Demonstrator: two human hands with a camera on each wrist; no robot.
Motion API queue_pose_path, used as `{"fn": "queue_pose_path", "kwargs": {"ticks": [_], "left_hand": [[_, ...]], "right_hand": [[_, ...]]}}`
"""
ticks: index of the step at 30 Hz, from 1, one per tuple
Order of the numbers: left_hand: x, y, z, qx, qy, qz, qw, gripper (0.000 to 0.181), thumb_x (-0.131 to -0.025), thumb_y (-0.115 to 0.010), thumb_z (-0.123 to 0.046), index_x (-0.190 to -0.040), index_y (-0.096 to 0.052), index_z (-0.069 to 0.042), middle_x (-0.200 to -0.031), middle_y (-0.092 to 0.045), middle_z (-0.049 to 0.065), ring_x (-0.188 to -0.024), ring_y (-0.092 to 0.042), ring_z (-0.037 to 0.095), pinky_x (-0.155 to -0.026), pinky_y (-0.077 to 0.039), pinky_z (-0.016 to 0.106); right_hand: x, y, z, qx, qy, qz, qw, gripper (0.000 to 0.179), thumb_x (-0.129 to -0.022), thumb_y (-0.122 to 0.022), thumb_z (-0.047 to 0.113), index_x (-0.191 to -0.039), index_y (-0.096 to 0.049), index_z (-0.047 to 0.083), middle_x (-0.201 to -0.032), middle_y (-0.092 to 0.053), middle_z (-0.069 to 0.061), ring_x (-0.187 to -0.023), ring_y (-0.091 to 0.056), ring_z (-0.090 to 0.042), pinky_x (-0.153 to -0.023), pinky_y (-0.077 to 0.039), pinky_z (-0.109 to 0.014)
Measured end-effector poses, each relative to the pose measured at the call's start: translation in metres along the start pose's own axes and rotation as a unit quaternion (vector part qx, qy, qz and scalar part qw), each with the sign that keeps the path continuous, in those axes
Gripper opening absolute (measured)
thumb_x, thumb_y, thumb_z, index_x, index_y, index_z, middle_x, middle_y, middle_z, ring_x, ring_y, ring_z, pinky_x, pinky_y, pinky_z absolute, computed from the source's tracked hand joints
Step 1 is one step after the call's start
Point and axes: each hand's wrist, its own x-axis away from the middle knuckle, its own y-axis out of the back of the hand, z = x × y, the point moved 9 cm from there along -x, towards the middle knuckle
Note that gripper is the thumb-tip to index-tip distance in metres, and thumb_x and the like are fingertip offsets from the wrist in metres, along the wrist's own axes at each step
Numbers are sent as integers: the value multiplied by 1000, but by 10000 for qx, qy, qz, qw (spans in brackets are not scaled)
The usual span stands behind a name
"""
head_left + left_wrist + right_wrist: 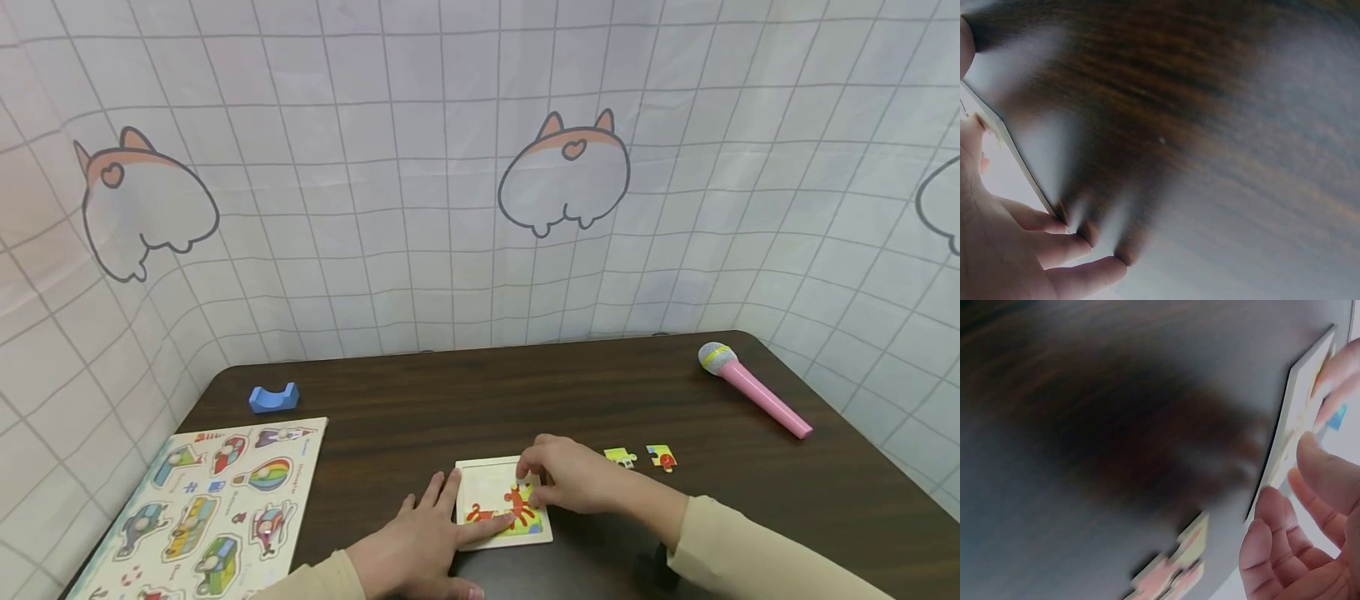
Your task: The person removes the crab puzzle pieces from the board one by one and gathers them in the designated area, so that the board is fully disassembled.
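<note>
Left hand (416, 533), fingers spread, apparently steadied the puzzle tray (483, 481); whether the right hand (567, 475) pinched a piece (519, 498) was unclear.

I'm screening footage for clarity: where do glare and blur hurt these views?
Head view: evenly lit, the pink microphone clear; left wrist view: pale glare veils the tabletop, and the puzzle tray is washed nearly white; right wrist view: a blurry dark patch, shadow or reflection, lies beside the tray.

A pink microphone (757, 392) lies near the far right corner of the table (450, 392); near the far left, a blue block (273, 403) sits beyond a vehicle puzzle board (225, 504), seemingly wooden.
</note>
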Motion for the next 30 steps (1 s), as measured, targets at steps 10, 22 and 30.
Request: {"fn": "queue_pose_path", "kwargs": {"ticks": [10,22,30], "left_hand": [[-1,3,-1,-236,76,-4,9997,77,-81,-74,-65,-148,-36,-63,-168,-18,24,-153,-25,46,-108,-39,69],[-2,3,-1,-233,119,26,9997,77,-81,-74,-65,-148,-35,-65,-168,-17,24,-153,-25,47,-109,-38,69],[-1,1,0,-118,16,5,9999,76,-82,-75,-63,-148,-37,-62,-167,-17,25,-153,-25,47,-107,-38,70]], "right_hand": [[-9,-10,4,303,-176,135,9993,18,-85,-83,13,-97,-71,13,-95,-59,1,-78,-51,-8,-72,-49,-26],[-8,-7,7,79,-129,-43,9999,24,-82,-85,8,-96,-66,12,-85,-63,4,-75,-52,-6,-69,-49,-24],[-7,-7,8,-217,88,29,9997,10,-88,-78,6,-91,-70,11,-76,-59,9,-68,-47,-2,-63,-44,-21]]}}
